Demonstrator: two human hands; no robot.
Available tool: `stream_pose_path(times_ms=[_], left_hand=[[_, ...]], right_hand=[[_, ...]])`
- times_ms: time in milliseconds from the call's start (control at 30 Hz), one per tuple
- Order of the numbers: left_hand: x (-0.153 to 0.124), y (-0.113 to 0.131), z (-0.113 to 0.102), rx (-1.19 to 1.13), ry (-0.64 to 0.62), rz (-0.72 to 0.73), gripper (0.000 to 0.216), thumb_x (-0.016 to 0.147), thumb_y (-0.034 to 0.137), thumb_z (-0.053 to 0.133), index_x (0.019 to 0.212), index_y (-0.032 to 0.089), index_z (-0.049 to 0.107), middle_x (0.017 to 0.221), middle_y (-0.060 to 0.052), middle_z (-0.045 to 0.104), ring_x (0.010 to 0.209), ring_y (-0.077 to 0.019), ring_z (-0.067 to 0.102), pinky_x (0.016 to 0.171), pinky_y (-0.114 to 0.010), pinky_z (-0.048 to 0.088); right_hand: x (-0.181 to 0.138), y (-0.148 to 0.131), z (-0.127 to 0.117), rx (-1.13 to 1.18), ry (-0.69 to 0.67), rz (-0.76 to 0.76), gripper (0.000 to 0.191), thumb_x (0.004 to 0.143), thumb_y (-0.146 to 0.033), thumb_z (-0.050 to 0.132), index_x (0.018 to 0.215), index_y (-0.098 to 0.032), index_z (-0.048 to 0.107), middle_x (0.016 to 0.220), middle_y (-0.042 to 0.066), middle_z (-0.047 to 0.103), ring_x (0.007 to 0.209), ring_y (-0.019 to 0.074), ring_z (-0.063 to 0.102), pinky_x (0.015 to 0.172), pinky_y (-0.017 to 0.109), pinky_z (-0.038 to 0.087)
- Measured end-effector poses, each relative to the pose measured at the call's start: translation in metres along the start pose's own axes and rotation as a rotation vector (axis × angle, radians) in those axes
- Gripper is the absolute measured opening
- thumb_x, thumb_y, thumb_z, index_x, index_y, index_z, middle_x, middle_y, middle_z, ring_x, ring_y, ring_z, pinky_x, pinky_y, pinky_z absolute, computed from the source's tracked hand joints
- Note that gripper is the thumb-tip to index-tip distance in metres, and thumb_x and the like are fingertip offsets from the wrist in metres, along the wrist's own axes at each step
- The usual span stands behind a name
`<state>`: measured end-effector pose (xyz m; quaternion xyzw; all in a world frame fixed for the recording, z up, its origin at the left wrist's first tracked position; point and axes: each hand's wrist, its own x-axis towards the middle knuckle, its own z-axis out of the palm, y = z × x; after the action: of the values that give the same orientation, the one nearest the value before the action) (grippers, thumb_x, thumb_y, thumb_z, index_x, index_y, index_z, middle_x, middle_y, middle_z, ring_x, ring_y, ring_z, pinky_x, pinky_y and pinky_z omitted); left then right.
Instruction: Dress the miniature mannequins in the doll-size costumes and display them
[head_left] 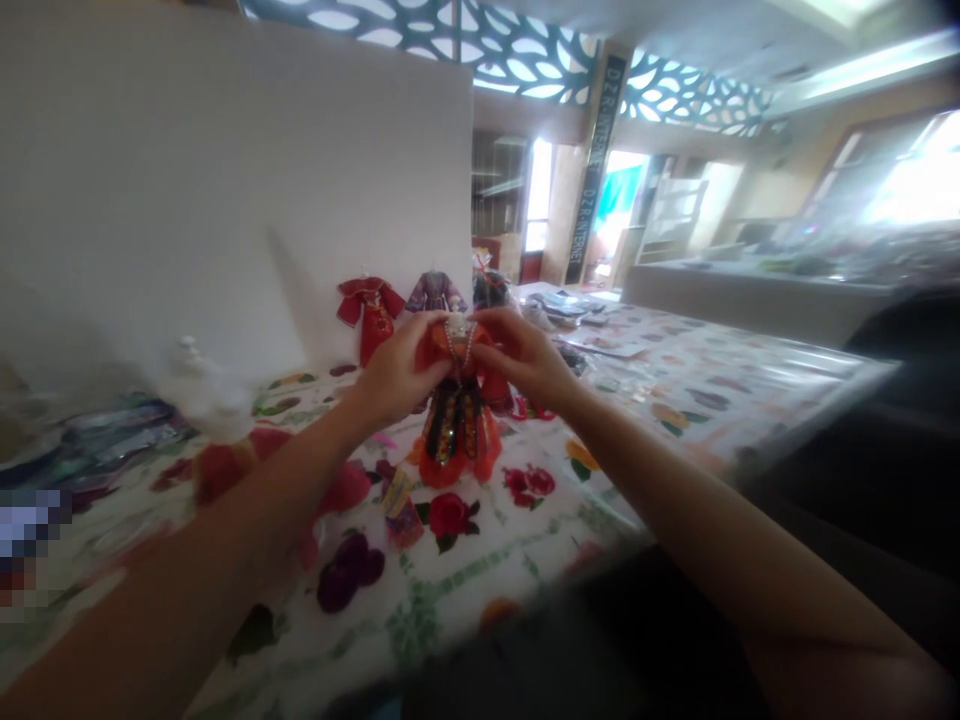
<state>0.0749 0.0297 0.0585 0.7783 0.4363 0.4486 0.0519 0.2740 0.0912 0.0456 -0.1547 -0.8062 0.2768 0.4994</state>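
Observation:
A small orange-red doll dress [457,430] with black and gold panels on its skirt stands upright on the table in front of me. White beads hang in a V, like a necklace [459,362], over its chest. My left hand [409,365] pinches the dress at its left shoulder, thumb and fingers closed. On the opposite side, my right hand [525,362] grips the other shoulder, its thumb near the beads. What lies right under the fingertips is hard to make out. Just behind are a red doll dress [371,312] and a purple patterned doll dress [435,292].
The table [517,560] has a fruit-and-flower cloth. A blurred white object [206,390] and folded bluish fabrics [112,440] are at the left. Red fabric [232,465] lies by my left forearm. Plastic-wrapped items [562,305] lie farther back. A white panel [225,180] rises behind.

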Motion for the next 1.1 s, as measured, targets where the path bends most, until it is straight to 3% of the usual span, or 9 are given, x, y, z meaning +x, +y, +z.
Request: stream_pose_path(times_ms=[333,600,733,833,933,1000,1100], left_hand=[[-0.001,-0.002,0.001,-0.006,-0.018,0.036,0.051,0.087,0.025,0.063,0.136,0.018,0.049,0.133,-0.012,0.062,0.117,-0.0283,0.062,0.102,-0.045,0.049],[-0.001,-0.01,-0.001,-0.108,-0.044,0.019,0.055,0.086,0.028,0.065,0.138,0.022,0.047,0.137,-0.012,0.06,0.123,-0.03,0.06,0.106,-0.05,0.047],[-0.003,-0.014,0.002,-0.139,0.015,0.019,0.054,0.085,0.027,0.067,0.135,0.023,0.048,0.136,-0.013,0.059,0.126,-0.0286,0.058,0.104,-0.047,0.049],[-0.01,-0.006,0.006,-0.02,0.178,0.077,0.043,0.083,0.022,0.067,0.124,0.02,0.053,0.124,-0.011,0.062,0.116,-0.0252,0.06,0.099,-0.043,0.051],[-0.021,0.003,0.014,0.239,0.342,0.184,0.022,0.085,0.021,0.066,0.104,0.02,0.056,0.106,-0.008,0.061,0.104,-0.0237,0.058,0.092,-0.041,0.049],[-0.025,0.006,0.02,0.376,0.355,0.209,0.011,0.086,0.024,0.065,0.092,0.021,0.056,0.095,-0.006,0.06,0.096,-0.0235,0.056,0.088,-0.041,0.048],[-0.026,0.005,0.026,0.454,0.322,0.164,0.012,0.087,0.028,0.065,0.083,0.021,0.056,0.087,-0.004,0.058,0.088,-0.0233,0.054,0.082,-0.04,0.046]], right_hand=[[0.002,-0.001,-0.001,-0.201,-0.013,0.002,0.041,0.087,-0.037,0.069,0.122,-0.02,0.058,0.106,0.006,0.067,0.094,0.022,0.066,0.085,0.041,0.055],[0.006,-0.007,-0.003,-0.291,-0.036,-0.002,0.042,0.085,-0.03,0.067,0.123,-0.017,0.058,0.107,0.008,0.067,0.091,0.0219,0.063,0.082,0.04,0.051],[0.006,-0.005,-0.003,-0.274,-0.036,0.009,0.041,0.085,-0.03,0.067,0.123,-0.018,0.058,0.105,0.007,0.068,0.09,0.0214,0.064,0.081,0.039,0.052],[0.007,-0.003,-0.003,-0.283,-0.03,0.013,0.041,0.084,-0.032,0.068,0.122,-0.019,0.058,0.103,0.006,0.069,0.089,0.0216,0.064,0.081,0.039,0.052],[0.007,-0.002,-0.003,-0.29,-0.018,0.008,0.042,0.084,-0.032,0.068,0.123,-0.019,0.058,0.106,0.007,0.068,0.091,0.0226,0.064,0.082,0.04,0.051],[0.007,-0.002,-0.002,-0.291,-0.012,0.001,0.042,0.084,-0.032,0.068,0.123,-0.019,0.059,0.108,0.008,0.068,0.093,0.0234,0.064,0.084,0.041,0.051],[0.006,-0.002,-0.003,-0.288,-0.011,-0.007,0.042,0.084,-0.033,0.067,0.123,-0.018,0.059,0.108,0.008,0.069,0.094,0.024,0.064,0.085,0.042,0.051]])
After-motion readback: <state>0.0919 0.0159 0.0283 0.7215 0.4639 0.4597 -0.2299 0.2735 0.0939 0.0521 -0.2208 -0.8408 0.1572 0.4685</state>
